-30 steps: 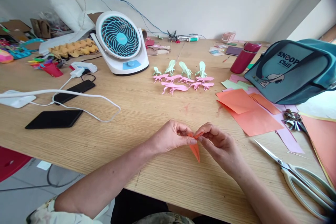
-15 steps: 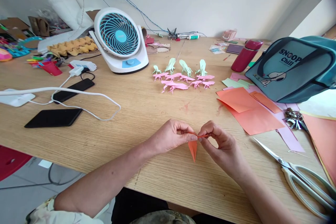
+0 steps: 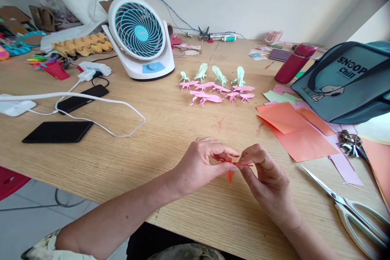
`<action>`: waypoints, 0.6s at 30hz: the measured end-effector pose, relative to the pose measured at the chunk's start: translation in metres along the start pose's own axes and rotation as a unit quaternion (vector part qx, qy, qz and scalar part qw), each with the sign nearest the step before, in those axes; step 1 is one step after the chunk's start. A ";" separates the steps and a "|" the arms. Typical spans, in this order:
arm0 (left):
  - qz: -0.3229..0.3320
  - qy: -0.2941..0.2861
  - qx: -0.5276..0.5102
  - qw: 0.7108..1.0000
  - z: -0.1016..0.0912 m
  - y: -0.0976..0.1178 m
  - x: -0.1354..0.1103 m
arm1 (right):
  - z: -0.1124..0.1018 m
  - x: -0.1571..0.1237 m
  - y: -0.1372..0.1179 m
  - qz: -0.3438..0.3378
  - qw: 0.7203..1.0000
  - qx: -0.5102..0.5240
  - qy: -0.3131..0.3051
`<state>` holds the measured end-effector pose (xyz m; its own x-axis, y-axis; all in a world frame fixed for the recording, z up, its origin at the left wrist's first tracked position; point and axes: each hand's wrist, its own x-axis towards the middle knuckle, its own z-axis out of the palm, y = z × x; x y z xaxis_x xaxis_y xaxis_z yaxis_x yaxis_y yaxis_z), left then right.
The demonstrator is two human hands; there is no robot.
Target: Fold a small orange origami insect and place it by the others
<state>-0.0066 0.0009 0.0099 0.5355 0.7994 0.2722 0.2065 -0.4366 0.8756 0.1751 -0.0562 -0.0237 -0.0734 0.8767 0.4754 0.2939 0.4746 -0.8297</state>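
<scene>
— Where is the person's left hand (image 3: 202,166)?
— Low over the near part of the light wooden table (image 3: 170,122). Its fingers are curled, and the thumb and fingertips pinch the small folded piece of orange paper (image 3: 229,175) at its left end.
— And the right hand (image 3: 268,176)?
— Just beside the left, almost touching it. Its thumb and forefinger pinch a thin flap of the same paper that sticks out to the right. The other fingers are bent in.
— How does the paper sit?
— Between the two hands, with a narrow point hanging down below the fingers. Whether that point touches the wood cannot be told.
— What lies about them?
— To the right, flat orange paper sheets (image 3: 292,130) lie on the table. Nearer the edge is a pair of large steel scissors with pale handles (image 3: 350,207). Farther back, in the middle, is a cluster of small pink and pale green folded paper figures (image 3: 213,89). Behind those, to the left, stands a white desk fan with a blue grille (image 3: 138,36). A flat black phone (image 3: 57,132) lies at the left, with a white cable (image 3: 45,96) running near it. A teal fabric bag with a cartoon dog print (image 3: 347,81) sits at the far right.
</scene>
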 end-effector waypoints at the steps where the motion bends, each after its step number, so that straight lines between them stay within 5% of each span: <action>1: 0.003 0.001 0.013 1.000 0.000 0.000 0.000 | 0.000 -0.001 0.001 0.006 1.000 0.004 -0.002; 8: 0.021 0.011 0.060 0.998 0.000 0.000 0.000 | 0.002 -0.002 0.006 0.029 0.999 0.021 -0.004; 18: 0.006 -0.023 -0.036 0.999 -0.001 -0.001 0.001 | 0.005 -0.002 0.003 0.000 1.000 0.005 0.014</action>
<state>-0.0069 0.0025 0.0093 0.5757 0.7736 0.2648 0.1414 -0.4131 0.8996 0.1716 -0.0559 -0.0282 -0.0471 0.8742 0.4832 0.2850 0.4754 -0.8323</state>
